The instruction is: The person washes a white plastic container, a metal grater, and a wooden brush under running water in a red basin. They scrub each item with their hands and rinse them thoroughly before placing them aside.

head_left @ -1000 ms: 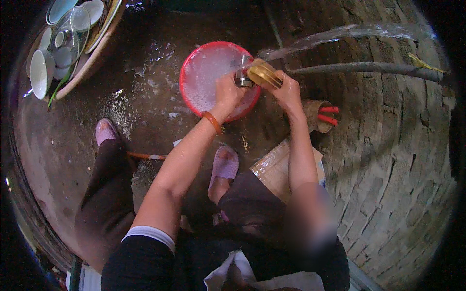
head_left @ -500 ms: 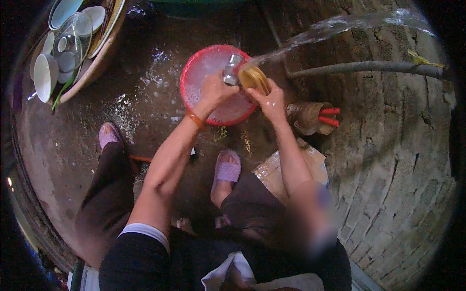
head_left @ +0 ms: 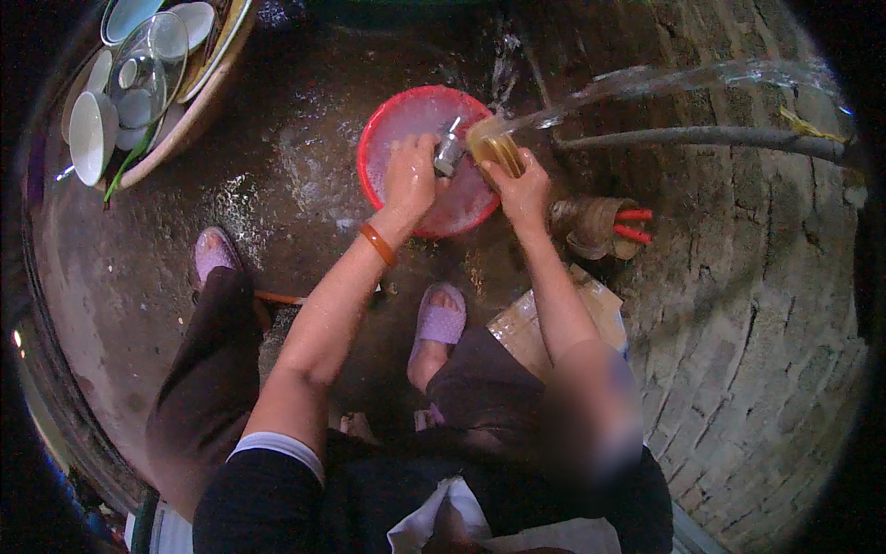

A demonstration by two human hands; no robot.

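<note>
A red basin (head_left: 369, 125) of sudsy water stands on the wet floor in front of me. Over it, my left hand (head_left: 411, 180) has its fingers and thumb around a shiny silvery cylindrical piece (head_left: 447, 155), whose exact kind I cannot make out. My right hand (head_left: 524, 192) grips a yellowish cup (head_left: 498, 150), tilted at the basin's right rim. A stream of water (head_left: 637, 88) spans from the upper right to the cup's mouth. An orange bangle (head_left: 377, 245) circles my left wrist.
At the upper left, a large tub (head_left: 175, 152) holds several bowls and a clear lid. A grey pipe (head_left: 692, 137) runs along the brick wall. Right of the basin lies a brown container (head_left: 591, 226) with red sticks; flattened cardboard (head_left: 526, 323) lies nearer.
The basin and other things sit slightly further right in view. My left hand and the silvery piece have turned, and the cup tilts differently. The water stream now strikes lower.
</note>
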